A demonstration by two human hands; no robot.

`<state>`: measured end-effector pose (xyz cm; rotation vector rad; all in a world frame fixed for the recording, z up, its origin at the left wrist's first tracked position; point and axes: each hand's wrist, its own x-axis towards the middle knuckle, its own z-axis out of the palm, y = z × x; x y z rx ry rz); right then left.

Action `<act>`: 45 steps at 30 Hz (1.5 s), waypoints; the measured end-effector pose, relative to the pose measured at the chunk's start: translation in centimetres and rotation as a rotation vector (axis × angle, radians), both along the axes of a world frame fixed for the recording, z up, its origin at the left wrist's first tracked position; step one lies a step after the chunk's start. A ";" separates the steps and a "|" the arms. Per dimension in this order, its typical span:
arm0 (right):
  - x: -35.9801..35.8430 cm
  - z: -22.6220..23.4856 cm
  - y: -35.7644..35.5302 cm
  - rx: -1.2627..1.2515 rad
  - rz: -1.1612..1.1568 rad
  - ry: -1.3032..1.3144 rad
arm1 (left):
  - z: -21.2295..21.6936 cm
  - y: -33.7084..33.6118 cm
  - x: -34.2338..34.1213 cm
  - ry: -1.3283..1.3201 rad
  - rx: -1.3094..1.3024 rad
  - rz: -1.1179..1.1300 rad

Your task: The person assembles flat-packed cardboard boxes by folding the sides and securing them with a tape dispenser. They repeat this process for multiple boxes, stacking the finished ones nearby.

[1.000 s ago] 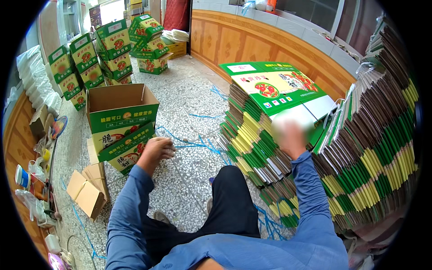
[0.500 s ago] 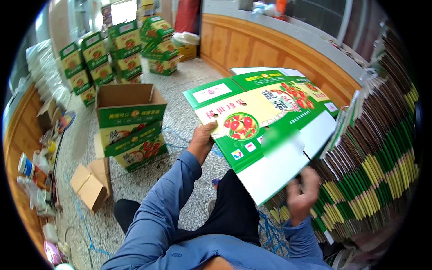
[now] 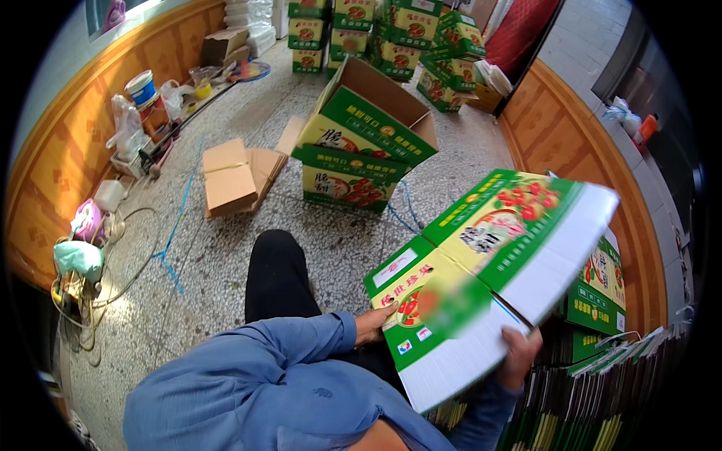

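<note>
- The row of flattened cartons [image 3: 587, 410] stands at the lower right, closely packed, below the piece which is in the hands.
- The flat carton [image 3: 489, 252], green and yellow with white flaps, is in the air in front of the body, toward the right side, and it is tilted. I judge it light for its width; the panels should be rather stiff, but the creases will bend easily. The printed face looks smooth, so it may slip a little under dry fingers.
- The near white flap [image 3: 451, 368] is probably the weaker part: if only this flap carries the load, it may fold.
- The right hand [image 3: 519, 355] grasps the white edge close to the slot [image 3: 517, 316] between the flaps, with the thumb on top.
- The left hand [image 3: 374, 325] pinches the left edge, the thumb over the printed face; its other fingers are mostly hidden. Holding opposite edges like this seems the steadiest way.
- The small hole [image 3: 428, 269] could weaken the board around it.
</note>
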<state>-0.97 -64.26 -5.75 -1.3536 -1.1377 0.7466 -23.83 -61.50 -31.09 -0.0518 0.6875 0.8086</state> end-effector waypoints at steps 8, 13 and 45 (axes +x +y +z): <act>-7.2 -16.8 16.4 0.043 0.241 -0.857 | -5.2 1.0 -3.8 0.897 0.224 -0.561; -19.2 -14.7 14.6 -0.205 0.090 -0.631 | 4.1 12.8 -8.1 0.876 0.582 0.008; 0.8 -18.0 23.4 -0.251 -0.220 -0.744 | 16.9 7.9 -16.1 1.760 1.398 -0.801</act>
